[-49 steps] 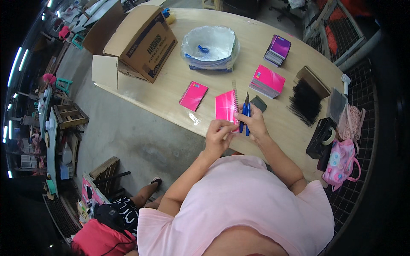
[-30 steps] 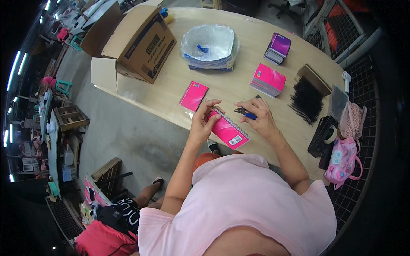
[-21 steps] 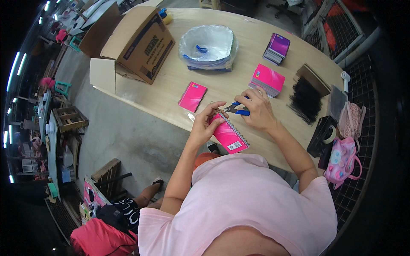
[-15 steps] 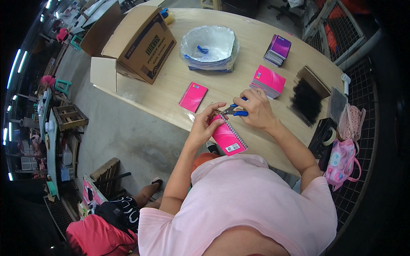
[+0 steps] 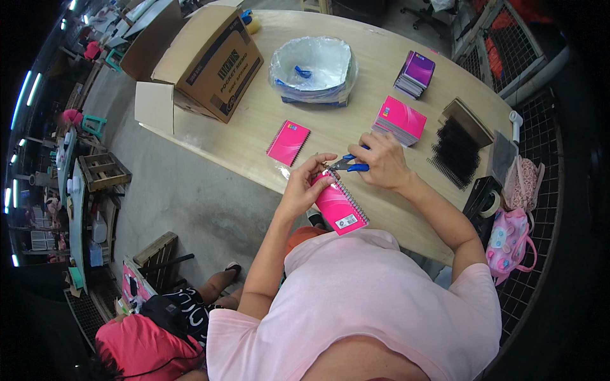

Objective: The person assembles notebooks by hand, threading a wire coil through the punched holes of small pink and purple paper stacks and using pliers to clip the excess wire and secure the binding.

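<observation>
A pink spiral notebook (image 5: 337,204) is gripped by its upper end in my left hand (image 5: 306,187), fingers closed round it and the thumb on its cover. It is tilted, over the near edge of the table. My right hand (image 5: 385,162) is closed on blue-handled pliers (image 5: 347,163). The pliers' jaws reach to the top end of the notebook's wire coil, close to my left fingertips. Whether the jaws pinch the wire, I cannot tell. Another pink spiral notebook (image 5: 288,143) lies on the table just beyond my left hand.
The wooden table (image 5: 222,146) bears an open carton (image 5: 213,70), a plastic-lined bin (image 5: 311,73), stacks of pink notebooks (image 5: 400,120) and purple notebooks (image 5: 416,75), and black coils (image 5: 456,151) in a cardboard box. Bags (image 5: 510,238) hang at the right. A person in red (image 5: 149,346) sits at lower left.
Both hands, the pliers and the notebook keep nearly the same places. The person at lower left has shifted slightly.
</observation>
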`<state>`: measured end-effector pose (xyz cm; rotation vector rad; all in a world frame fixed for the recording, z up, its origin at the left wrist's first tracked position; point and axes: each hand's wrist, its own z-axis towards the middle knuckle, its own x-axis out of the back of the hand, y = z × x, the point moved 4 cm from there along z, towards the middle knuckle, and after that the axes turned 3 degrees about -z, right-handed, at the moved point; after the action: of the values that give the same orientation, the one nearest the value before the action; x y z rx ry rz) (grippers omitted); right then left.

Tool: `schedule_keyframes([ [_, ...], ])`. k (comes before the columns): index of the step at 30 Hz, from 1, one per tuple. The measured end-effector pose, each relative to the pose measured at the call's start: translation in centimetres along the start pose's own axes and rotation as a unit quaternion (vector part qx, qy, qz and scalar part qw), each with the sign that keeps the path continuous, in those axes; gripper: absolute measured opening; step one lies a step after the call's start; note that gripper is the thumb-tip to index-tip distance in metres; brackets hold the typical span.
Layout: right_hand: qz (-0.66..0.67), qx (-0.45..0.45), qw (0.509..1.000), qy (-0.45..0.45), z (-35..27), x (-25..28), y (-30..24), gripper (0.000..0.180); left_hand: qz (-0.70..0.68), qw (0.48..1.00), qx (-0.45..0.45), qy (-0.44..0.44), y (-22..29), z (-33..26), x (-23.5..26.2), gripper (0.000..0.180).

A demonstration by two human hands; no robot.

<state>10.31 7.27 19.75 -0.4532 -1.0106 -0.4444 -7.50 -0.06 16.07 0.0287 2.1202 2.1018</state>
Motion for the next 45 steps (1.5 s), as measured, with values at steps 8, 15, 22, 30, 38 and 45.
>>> schedule_keyframes([
  [8, -0.020, 0.018, 1.000, 0.017, -0.1, 0.0, 0.1, 0.019, -0.006, 1.000, -0.004, -0.006, -0.2, 0.2, -0.1, 0.045],
  [15, -0.014, 0.014, 1.000, 0.020, -0.4, -0.1, 0.2, 0.019, -0.009, 1.000, -0.002, 0.004, -0.6, 0.0, -0.1, 0.045],
  [22, 0.003, 0.009, 1.000, -0.028, -0.6, -0.5, 0.5, 0.015, 0.005, 1.000, 0.005, 0.014, -0.6, 0.0, -0.3, 0.044],
  [30, 0.000, -0.080, 0.996, -0.041, -0.8, -0.1, 1.1, 0.023, 0.030, 0.998, 0.027, 0.051, -1.8, 0.2, 0.1, 0.045],
  [38, -0.059, 0.025, 0.997, 0.045, -0.5, 0.8, -0.2, 0.037, 0.026, 0.996, 0.041, 0.069, -2.3, 0.3, 0.3, 0.042],
  [45, -0.088, 0.053, 0.993, 0.059, -0.7, 0.6, -0.5, 0.035, 0.026, 0.996, 0.049, 0.064, -1.8, 0.4, 0.2, 0.041],
])
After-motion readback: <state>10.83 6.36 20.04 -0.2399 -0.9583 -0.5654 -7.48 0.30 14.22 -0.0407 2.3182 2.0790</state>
